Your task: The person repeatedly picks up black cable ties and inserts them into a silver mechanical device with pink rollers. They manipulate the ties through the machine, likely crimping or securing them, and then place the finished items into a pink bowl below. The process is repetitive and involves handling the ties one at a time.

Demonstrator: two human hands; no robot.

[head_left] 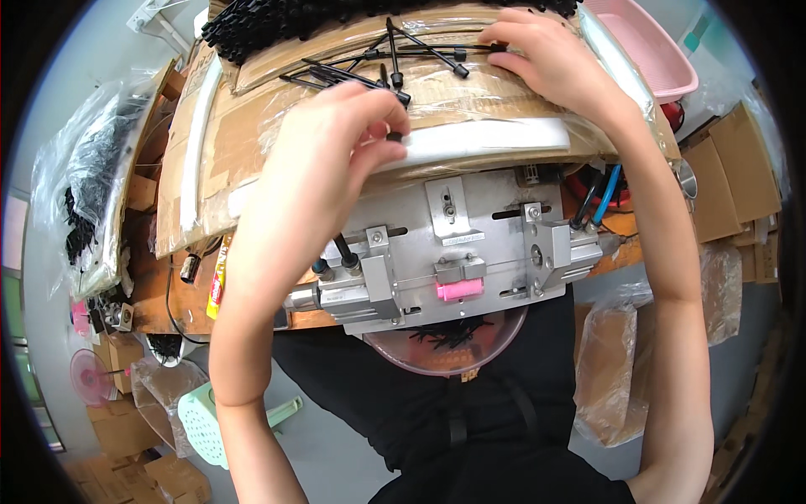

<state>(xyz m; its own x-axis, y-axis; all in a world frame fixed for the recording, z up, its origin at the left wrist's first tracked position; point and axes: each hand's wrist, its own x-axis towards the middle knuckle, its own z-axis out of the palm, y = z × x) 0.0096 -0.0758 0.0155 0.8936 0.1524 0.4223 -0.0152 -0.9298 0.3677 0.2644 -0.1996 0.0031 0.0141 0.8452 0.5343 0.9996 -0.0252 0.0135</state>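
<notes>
My left hand (336,139) is closed in a pinch on a small black part (395,136), mostly hidden by the fingers. Farther right, my right hand (550,67) pinches the end of a thin black plastic rod (445,49) that lies across the cardboard. Between the hands, several similar black rods (395,63) with thick collars and narrow tips lie crossed on the tape-covered cardboard (277,101). Nearer to me is a metal fixture (420,206) with clamp blocks at left and right and a pink piece (460,289) at its middle.
A dense heap of black rods (294,25) lines the far edge. White strips (487,141) border the cardboard. A clear bowl (420,357) holding black pieces sits below the fixture. A pink basin (646,50) stands far right, and a light green stool (206,424) lower left.
</notes>
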